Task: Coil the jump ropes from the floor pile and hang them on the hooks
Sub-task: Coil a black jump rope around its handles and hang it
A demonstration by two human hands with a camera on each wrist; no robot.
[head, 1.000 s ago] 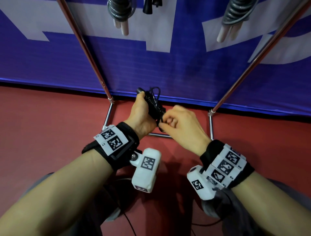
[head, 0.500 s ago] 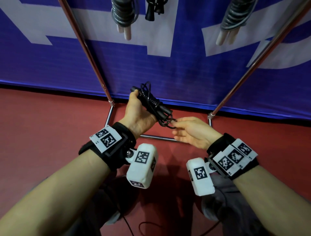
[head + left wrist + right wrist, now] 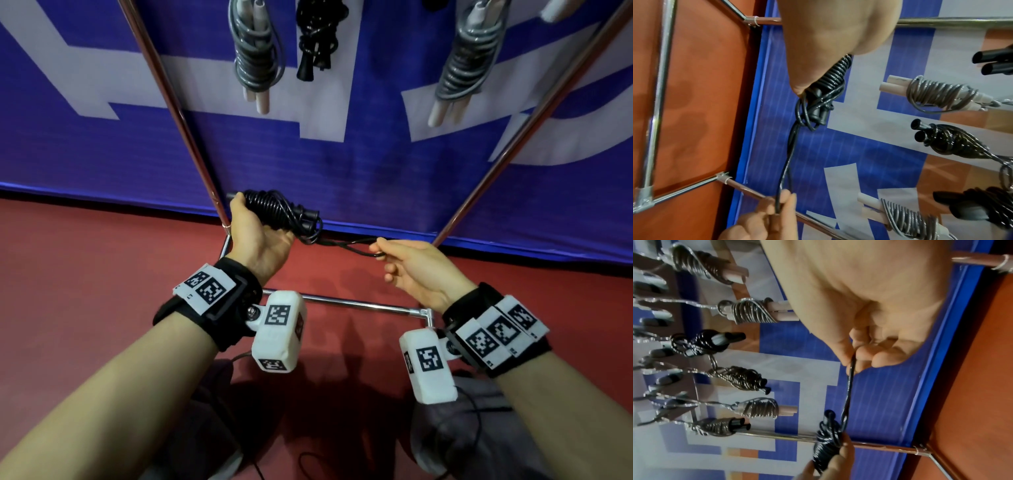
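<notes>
My left hand [image 3: 255, 233] grips a black jump rope [image 3: 277, 209] whose cord is coiled round its two handles; the same bundle [image 3: 833, 78] shows under my palm in the left wrist view. A doubled loop of cord [image 3: 346, 245] runs from the bundle to the right. My right hand [image 3: 407, 263] pinches the end of that loop [image 3: 852, 365] between thumb and forefinger, pulled taut about a hand's width from the bundle [image 3: 826, 449]. Both hands are held low in front of the rack, above the red floor.
Several coiled ropes hang above: a grey one [image 3: 255, 58], a black one [image 3: 317, 37] and another grey one [image 3: 469, 65]. Two slanted metal rack poles [image 3: 178, 113] [image 3: 534, 120] flank my hands; a base bar [image 3: 346, 303] lies on the red floor [image 3: 85, 274]. A blue banner [image 3: 376, 178] stands behind.
My right hand has moved to the right, away from the bundle, drawing a loop of cord out taut. My left hand has lifted and turned the coiled bundle slightly.
</notes>
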